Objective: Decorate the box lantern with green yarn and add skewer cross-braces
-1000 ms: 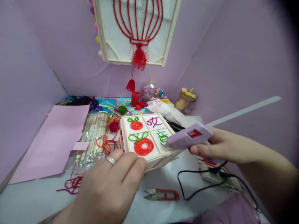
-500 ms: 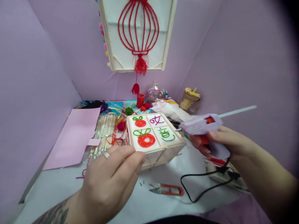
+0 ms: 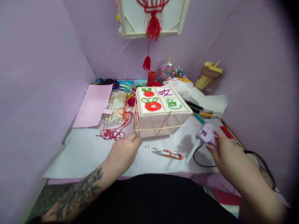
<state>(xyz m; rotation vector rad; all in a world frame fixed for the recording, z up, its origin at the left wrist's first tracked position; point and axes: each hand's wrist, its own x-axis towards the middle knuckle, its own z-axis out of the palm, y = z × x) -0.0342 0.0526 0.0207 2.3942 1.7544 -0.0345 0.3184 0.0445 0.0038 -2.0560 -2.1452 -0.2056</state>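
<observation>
Pulled away from the box point(image 3: 161, 119) at centre frame, a glue gun point(image 3: 206, 133) is held in the right hand's grip point(image 3: 225, 149) at right; gluing appears paused. The left hand point(image 3: 126, 149), lifted off the box's top, is curled narrow at lower centre-left, nothing visibly held.

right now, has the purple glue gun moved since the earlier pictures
Yes: against the orange-handled snips, the glue gun has come lower and nearer in the view, its glue stick now pointing down-left.

Snips point(image 3: 163, 152) before box point(image 3: 161, 109), sticks point(image 3: 116, 107) at left, jar point(image 3: 165, 71) behind
</observation>
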